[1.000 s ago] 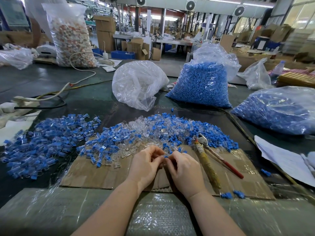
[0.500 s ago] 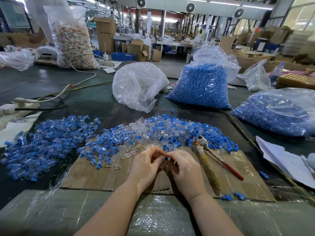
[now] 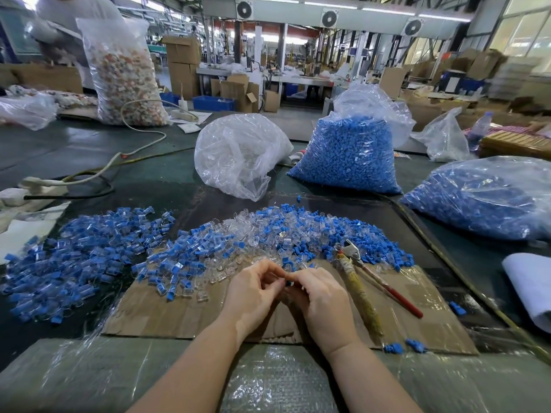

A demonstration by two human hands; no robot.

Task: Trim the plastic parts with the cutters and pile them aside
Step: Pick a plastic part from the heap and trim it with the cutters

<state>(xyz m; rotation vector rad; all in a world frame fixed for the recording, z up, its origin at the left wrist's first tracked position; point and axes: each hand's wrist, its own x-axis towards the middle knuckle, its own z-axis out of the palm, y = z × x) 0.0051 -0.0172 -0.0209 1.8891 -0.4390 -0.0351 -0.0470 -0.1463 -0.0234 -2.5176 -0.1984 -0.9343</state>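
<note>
My left hand (image 3: 253,290) and my right hand (image 3: 320,299) meet over a cardboard sheet (image 3: 185,317), fingers curled together round a small blue and clear plastic part (image 3: 288,283) pinched between them. The cutters (image 3: 366,275), with one tape-wrapped handle and one red handle, lie untouched on the cardboard to the right of my right hand. A heap of loose blue and clear parts (image 3: 268,234) spreads just beyond my hands. A second heap of the same parts (image 3: 77,257) lies on the dark table to the left.
Behind the heaps stand a clear bag (image 3: 238,153) and a bag of blue pieces (image 3: 348,153); another blue-filled bag (image 3: 483,198) lies right. White cables (image 3: 89,174) cross the table at left. Two blue pieces (image 3: 402,347) sit at the cardboard's front edge. Paper (image 3: 530,287) lies far right.
My hands stayed together in the same spot, the fingers working the small part between them. The cutters have not moved.
</note>
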